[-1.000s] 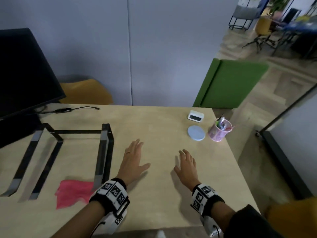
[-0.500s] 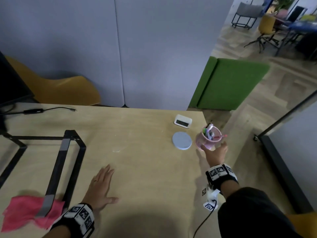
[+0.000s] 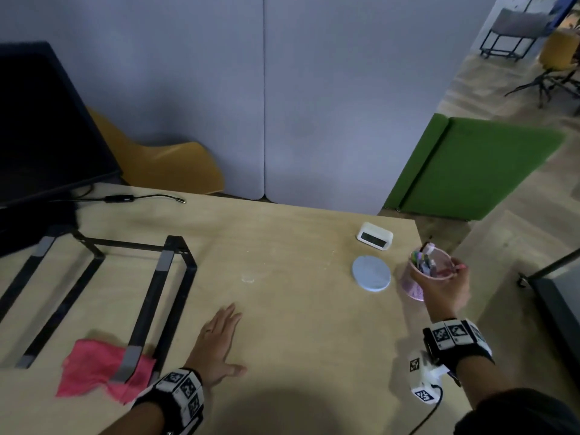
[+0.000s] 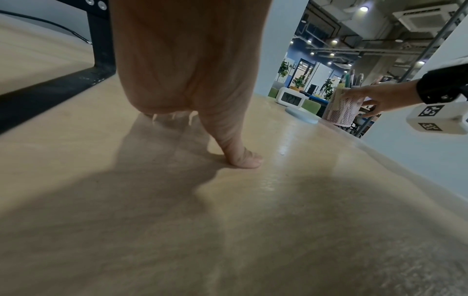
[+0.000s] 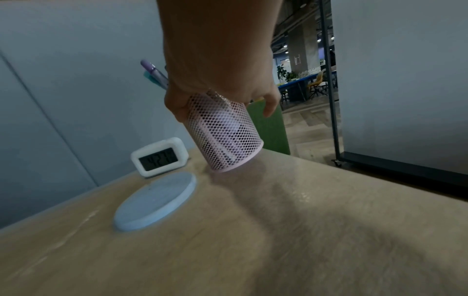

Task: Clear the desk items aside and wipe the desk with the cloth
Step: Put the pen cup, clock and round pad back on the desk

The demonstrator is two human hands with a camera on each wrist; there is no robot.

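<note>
Within right hand [image 3: 447, 285]: pen cup [image 3: 422, 274]

Pink round wire-mesh pen cup [image 5: 225, 136], diamond-hole pattern. Pale blue flat round coaster [image 3: 371, 273]. White plastic rectangular digital clock [image 5: 160, 156], dark display. Crumpled pink-red cloth [image 3: 94, 368]. Light tan wooden desk [image 3: 298, 324]. Black metal stand [image 3: 163, 296], grey pads. Wristbands [image 3: 455, 334]: black-and-white square markers.

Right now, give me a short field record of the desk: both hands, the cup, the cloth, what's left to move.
right hand: grips pink mesh pen cup near its rim
pen cup: tilted
left hand: flat on wooden desk
pink cloth: partly under black metal stand
still near pen cup: round blue coaster, white digital clock
wiping: not begun
</note>
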